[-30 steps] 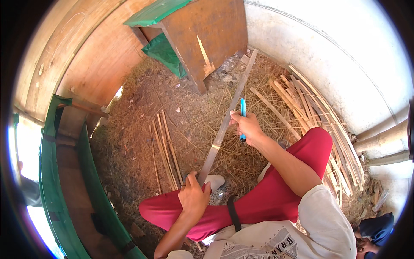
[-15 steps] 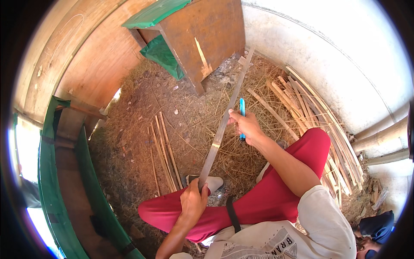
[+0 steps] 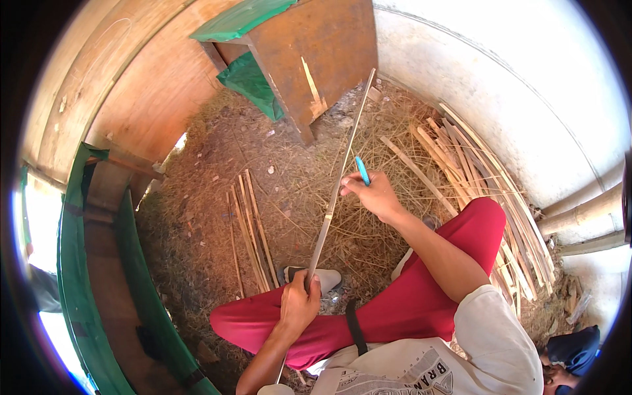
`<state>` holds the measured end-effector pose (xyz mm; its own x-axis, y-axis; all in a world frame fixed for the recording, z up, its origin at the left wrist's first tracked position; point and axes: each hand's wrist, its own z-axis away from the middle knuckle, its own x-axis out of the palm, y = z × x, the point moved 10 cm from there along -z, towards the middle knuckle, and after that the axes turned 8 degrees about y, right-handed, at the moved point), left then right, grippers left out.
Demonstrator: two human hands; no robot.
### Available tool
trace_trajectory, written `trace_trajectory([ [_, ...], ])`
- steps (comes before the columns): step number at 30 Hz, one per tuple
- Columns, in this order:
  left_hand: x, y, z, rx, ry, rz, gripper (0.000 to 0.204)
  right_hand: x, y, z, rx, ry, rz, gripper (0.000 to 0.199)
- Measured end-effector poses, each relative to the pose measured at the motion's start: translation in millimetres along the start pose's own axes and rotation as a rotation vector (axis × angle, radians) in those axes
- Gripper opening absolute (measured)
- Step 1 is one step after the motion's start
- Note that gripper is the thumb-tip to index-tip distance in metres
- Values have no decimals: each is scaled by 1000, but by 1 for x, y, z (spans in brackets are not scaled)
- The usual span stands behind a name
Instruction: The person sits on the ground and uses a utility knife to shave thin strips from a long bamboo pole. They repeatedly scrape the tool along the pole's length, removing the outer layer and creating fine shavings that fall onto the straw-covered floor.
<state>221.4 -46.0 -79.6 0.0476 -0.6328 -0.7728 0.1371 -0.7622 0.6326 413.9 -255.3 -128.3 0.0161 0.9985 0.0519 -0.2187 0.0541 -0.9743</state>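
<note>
A long, thin bamboo strip [image 3: 323,232] slants up and away in front of me, turned nearly edge-on. My left hand [image 3: 300,304] is closed around its near part, above my left knee. Part of the strip runs on behind my left forearm. My right hand [image 3: 374,195] holds a blue utility knife [image 3: 362,171], its handle end sticking up past the fingers. The blade is not visible. Thumb and fingertips of that hand are at the strip's edge, about midway along; whether they pinch it I cannot tell. A small pale notch [image 3: 328,216] marks the strip between both hands.
Several split strips [image 3: 253,227] lie on the straw-covered ground at left. A bigger pile of strips [image 3: 520,210] lies at right along the white wall. A wooden cabinet [image 3: 322,52] with green covering stands ahead; a green-edged wooden frame [image 3: 99,263] stands left. Another person [image 3: 571,355] shows at lower right.
The strip has turned from its flat face to its edge. My right hand has tipped the knife and shifted slightly; my left hand keeps its hold.
</note>
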Motion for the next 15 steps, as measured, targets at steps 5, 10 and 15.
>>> trace_trajectory([
  [5, 8, -15, -4, -89, -35, 153, 32, 11, -4, 6, -77, -62, 277, 26],
  [10, 2, -8, -6, -42, 18, 61, 34, 0, 14, -7, -69, -2, 225, 25],
  [15, -7, -17, -3, -25, 99, -82, 35, -2, -2, -1, -48, -2, 293, 27],
])
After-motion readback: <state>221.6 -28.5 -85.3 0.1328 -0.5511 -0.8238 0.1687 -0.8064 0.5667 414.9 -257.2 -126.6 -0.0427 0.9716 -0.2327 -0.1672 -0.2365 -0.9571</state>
